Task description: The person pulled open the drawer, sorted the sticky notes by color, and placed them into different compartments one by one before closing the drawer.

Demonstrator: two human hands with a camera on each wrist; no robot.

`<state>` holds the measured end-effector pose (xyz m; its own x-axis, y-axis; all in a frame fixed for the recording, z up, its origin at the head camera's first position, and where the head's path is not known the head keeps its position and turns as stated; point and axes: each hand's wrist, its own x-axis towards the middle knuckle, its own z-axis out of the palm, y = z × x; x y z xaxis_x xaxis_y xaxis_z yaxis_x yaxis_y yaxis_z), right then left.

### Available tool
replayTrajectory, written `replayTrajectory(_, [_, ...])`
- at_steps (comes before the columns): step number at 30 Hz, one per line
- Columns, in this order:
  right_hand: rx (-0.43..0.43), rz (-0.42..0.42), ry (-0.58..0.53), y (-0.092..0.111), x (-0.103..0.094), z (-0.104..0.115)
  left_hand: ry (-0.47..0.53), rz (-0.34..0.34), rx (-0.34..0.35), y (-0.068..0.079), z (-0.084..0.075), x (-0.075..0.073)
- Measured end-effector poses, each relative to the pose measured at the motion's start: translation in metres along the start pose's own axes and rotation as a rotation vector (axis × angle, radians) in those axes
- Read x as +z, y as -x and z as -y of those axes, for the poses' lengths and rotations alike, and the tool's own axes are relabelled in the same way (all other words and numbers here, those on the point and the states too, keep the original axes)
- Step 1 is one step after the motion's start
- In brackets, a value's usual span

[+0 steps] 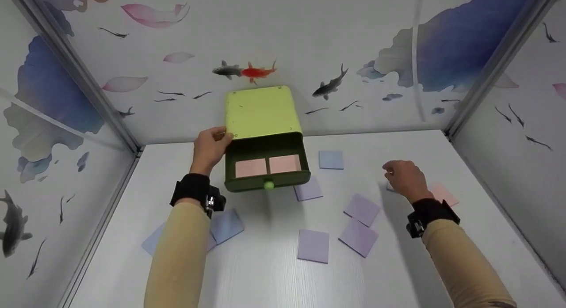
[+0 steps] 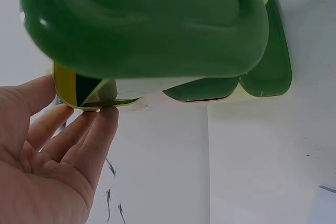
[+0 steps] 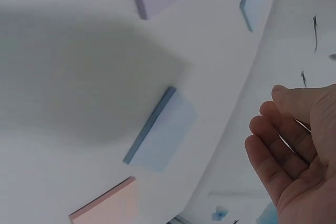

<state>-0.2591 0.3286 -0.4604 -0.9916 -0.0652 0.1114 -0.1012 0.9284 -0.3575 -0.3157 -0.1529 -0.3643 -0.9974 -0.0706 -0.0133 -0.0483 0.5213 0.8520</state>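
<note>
A small drawer box [image 1: 263,113] with a lime-green top stands at the back of the table. Its dark green drawer [image 1: 247,184] is pulled out and has a round light-green knob [image 1: 269,185]. Two pink square pads [image 1: 250,168] lie side by side in it. My left hand [image 1: 210,146] grips the box's left edge near the front, thumb and fingers on the rim in the left wrist view. My right hand [image 1: 404,177] hovers over the table's right side, fingers loosely bent, holding nothing. Below it lies a blue square pad [image 3: 165,129], mostly hidden in the head view.
Several purple square pads [image 1: 313,246] lie about the middle of the white table [image 1: 261,277]. One blue pad [image 1: 330,160] is right of the box, others [image 1: 227,226] by my left forearm. A pink pad [image 1: 444,195] lies beside my right wrist. Printed walls [image 1: 185,113] enclose back and sides.
</note>
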Motion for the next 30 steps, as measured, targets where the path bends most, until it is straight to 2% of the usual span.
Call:
replayTrajectory(9, [0.127, 0.060, 0.016, 0.026, 0.002, -0.046, 0.013, -0.006, -0.013, 0.000, 0.000, -0.001])
replayTrajectory(16, [0.178, 0.078, 0.030, 0.045, 0.009, -0.076, -0.002, -0.002, -0.001, 0.001, -0.001, 0.000])
replayTrajectory(24, [0.260, 0.154, -0.009, 0.058, 0.016, -0.083, -0.009, -0.002, -0.013, 0.001, 0.000, 0.001])
replayTrajectory(30, [0.237, 0.136, 0.049, 0.057, 0.017, -0.083, -0.009, -0.002, -0.006, 0.001, 0.001, 0.000])
